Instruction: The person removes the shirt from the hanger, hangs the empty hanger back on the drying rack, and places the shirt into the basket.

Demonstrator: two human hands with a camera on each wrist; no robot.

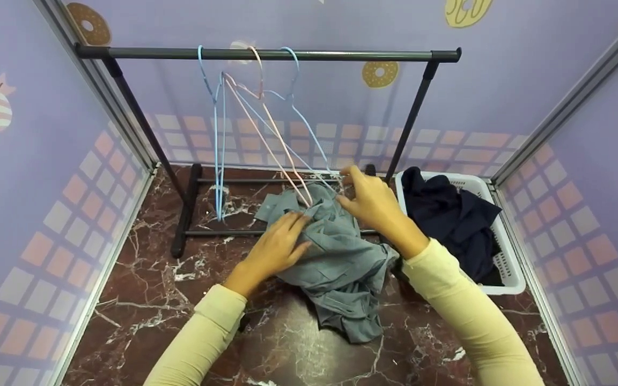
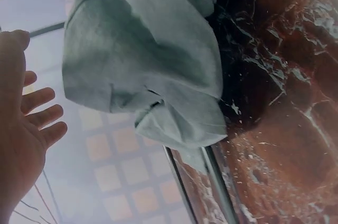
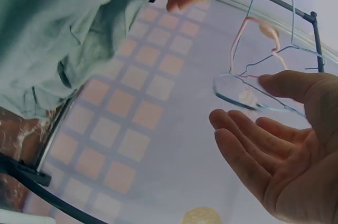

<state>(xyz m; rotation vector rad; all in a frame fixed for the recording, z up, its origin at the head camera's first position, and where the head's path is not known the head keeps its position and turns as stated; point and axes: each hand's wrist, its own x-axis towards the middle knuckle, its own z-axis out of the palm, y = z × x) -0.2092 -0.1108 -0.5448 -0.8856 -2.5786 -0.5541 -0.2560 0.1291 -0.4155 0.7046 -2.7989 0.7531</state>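
A grey-green garment (image 1: 336, 257) hangs bunched on a pink wire hanger (image 1: 271, 139) below the rack's black bar (image 1: 341, 54). My left hand (image 1: 287, 238) lies on the cloth's left side with straight fingers. The left wrist view shows that hand (image 2: 29, 129) open beside the garment (image 2: 153, 60). My right hand (image 1: 362, 195) is at the garment's upper right, by the hanger's lower end. In the right wrist view the right hand (image 3: 280, 150) is open, palm up, with its thumb next to a blue hanger wire (image 3: 248, 100). The garment (image 3: 58, 34) is off to its left.
Two blue hangers (image 1: 218, 134) hang on the bar too. A white basket (image 1: 507, 268) holding dark navy clothes (image 1: 454, 220) stands on the right. The floor (image 1: 180, 300) is dark red marble. Lilac panels close in the left, back and right sides.
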